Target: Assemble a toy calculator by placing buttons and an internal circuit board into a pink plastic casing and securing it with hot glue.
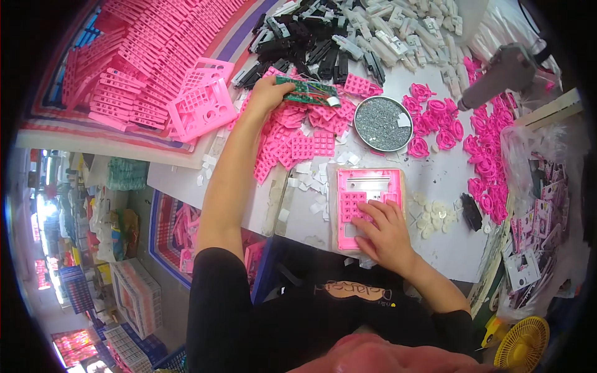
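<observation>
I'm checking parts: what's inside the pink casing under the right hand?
A pink button pad sits in the pink casing; the right hand covers the casing's lower right, so anything beneath is hidden.

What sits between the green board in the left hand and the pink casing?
In the head view, loose pink keypads lie nearest the board, then scattered white scraps closer to the casing.

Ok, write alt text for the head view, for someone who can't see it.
A person's left hand grips a green circuit board beside loose pink keypads, while the right hand rests on a pink casing. Around them lie a dish of small grey parts, pink rings, black pieces and white pieces.
</observation>
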Available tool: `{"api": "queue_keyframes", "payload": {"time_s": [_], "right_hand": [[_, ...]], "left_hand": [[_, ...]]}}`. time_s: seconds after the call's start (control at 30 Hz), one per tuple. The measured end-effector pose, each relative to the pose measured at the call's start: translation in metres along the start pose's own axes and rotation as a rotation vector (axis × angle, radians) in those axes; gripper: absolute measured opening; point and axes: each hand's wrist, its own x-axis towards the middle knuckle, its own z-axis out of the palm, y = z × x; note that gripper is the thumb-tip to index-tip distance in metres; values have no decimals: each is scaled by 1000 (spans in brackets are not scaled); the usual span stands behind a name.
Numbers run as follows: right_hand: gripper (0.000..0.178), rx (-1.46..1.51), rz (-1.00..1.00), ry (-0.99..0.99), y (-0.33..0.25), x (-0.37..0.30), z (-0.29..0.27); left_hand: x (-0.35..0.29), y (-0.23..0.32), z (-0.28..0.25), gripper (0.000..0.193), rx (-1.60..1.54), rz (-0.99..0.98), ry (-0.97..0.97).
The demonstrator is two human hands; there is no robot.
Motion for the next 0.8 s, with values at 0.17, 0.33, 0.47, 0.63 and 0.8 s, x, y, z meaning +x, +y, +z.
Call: {"api": "queue_keyframes", "payload": {"time_s": [0.17, 0.33, 0.47, 0.63, 0.8], "right_hand": [[42, 2, 5, 11, 3, -3, -2], [42, 8, -16, 20, 2, -3, -1], [43, 0, 5, 28, 3, -5, -1], [43, 24, -13, 22, -1, -2, 2], [40, 23, -9, 10, -1, -1, -3]], "left_hand": [[-2, 33, 13, 34, 665, 360, 224], [-5, 33, 19, 34, 842, 318, 304], [-15, 52, -4, 30, 504, 393, 402], [6, 12, -75, 20, -1744, 101, 78], [-60, 77, -53, 21, -1477, 496, 137]]}}
